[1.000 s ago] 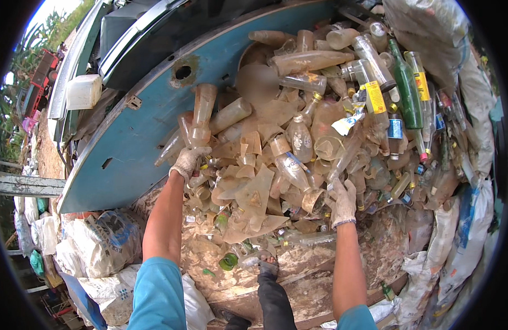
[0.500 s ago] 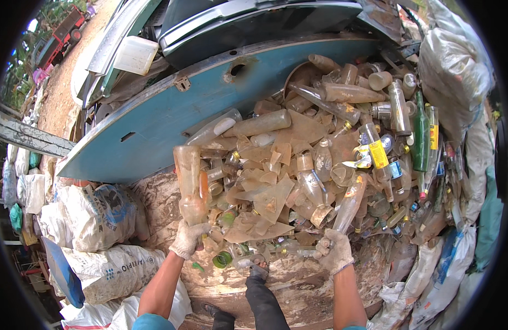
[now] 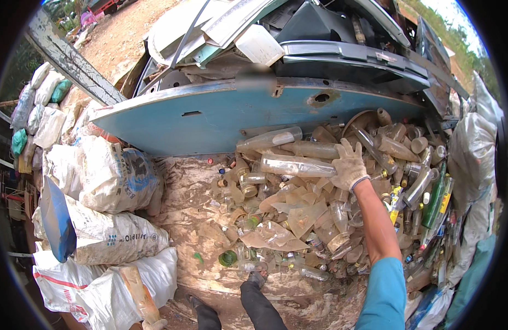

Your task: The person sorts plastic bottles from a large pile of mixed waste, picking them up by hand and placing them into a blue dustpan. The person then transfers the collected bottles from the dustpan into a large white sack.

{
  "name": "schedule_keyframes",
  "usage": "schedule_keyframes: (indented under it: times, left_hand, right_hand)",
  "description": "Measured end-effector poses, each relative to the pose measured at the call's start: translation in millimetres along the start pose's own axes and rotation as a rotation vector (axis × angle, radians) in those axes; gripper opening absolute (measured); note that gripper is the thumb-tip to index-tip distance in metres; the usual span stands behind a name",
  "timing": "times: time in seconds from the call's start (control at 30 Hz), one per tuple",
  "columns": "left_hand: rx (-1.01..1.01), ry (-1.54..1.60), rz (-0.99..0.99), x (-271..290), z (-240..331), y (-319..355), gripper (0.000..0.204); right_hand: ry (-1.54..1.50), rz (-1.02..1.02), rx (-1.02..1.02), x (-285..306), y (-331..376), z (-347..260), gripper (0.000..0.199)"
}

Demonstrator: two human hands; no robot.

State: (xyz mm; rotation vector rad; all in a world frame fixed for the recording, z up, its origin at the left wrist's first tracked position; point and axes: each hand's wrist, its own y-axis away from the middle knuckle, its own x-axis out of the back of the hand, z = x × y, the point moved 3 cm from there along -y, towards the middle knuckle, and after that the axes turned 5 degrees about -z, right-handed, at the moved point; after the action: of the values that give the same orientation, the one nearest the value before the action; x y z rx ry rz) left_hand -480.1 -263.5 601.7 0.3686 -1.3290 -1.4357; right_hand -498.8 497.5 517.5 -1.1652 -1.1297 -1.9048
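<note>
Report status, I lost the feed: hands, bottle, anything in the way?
Right hand gloved, gripping clear bottle. Left hand out of view. Bottle pile close underneath.

I see big white sacks (image 3: 108, 176) piled at the left side of the dirt ground, beside the bottle heap. One sack (image 3: 119, 236) lower down has dark blue printing on its side. Another sack (image 3: 67, 280) near the bottom left corner has a red stripe. More white sacks (image 3: 471, 148) stand at the right edge. In the heap on the right, a green bottle (image 3: 434, 201) wears a yellow label (image 3: 445, 202), and a clear bottle has a yellow label (image 3: 397, 195) too.
</note>
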Motion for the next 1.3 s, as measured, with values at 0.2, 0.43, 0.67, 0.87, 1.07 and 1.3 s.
schedule_keyframes:
  times: [0.2, 0.43, 0.67, 0.87, 1.07, 1.3]
  left_hand:
    - [-0.037, 0.06, 0.103, 12, -35, 37, 0.016]
    - [-0.098, 0.198, 0.231, 59, -70, 72, 0.039]
    - [-0.379, 0.143, 0.632, 181, -91, 119, 0.065]
    - [0.075, 0.359, 0.31, 315, -141, 118, 0.044]
    - [-0.091, -0.641, 0.445, 450, -184, 75, 0.039]
    - [-0.569, -1.079, 0.237, 480, -186, -49, 0.043]
  right_hand:
    - [0.027, -0.421, -0.041, -12, -57, -28, 0.062]
    - [-0.02, -0.413, -0.206, -37, -33, -65, 0.079]
    - [-0.304, -0.224, -0.159, -31, 51, -126, 0.06]
    - [-0.405, -0.247, 0.118, 24, 181, -275, 0.053]
    - [-0.45, -0.505, 0.258, 73, 340, -387, 0.046]
    - [-0.489, -0.718, 0.311, 118, 471, -399, 0.039]
